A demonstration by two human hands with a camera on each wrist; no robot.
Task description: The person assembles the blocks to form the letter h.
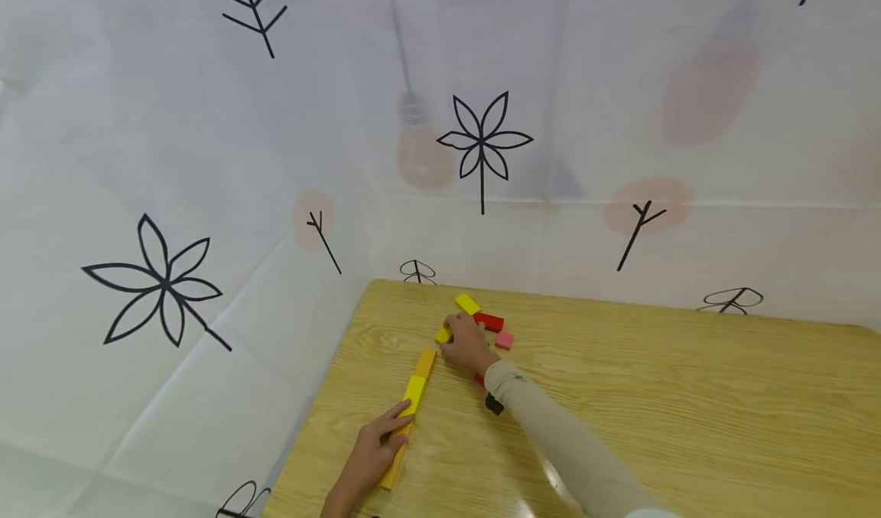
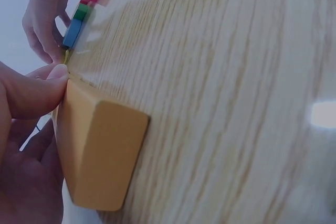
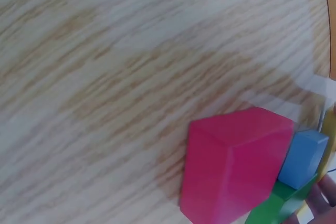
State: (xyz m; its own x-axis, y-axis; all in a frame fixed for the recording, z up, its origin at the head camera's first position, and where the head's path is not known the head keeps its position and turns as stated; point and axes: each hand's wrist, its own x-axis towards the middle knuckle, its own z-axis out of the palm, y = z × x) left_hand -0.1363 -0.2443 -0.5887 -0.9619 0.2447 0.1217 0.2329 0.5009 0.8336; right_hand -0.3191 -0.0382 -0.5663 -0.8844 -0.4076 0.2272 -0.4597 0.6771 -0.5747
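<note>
A straight row of yellow and orange blocks runs along the table's left side. My left hand [image 1: 372, 453] rests on it, fingers stretched across a yellow block [image 1: 414, 390] and thumb nearer me. In the left wrist view an orange block [image 2: 110, 156] forms the row's near end. Past the far orange block [image 1: 426, 363], my right hand [image 1: 469, 343] pinches a yellow block [image 1: 442, 335] with bent fingers, which partly cover it. Beside those fingers, the right wrist view has a blue block [image 3: 304, 158], a green block [image 3: 283, 203] and a larger pinkish-red block [image 3: 231, 166].
Farther back lie another yellow block [image 1: 467, 303], a red block [image 1: 489, 322] and a small pink block [image 1: 505, 340]. The wooden table [image 1: 688, 403] extends right. White sheeting with plant drawings [image 1: 165, 285] hangs along its left and back edges.
</note>
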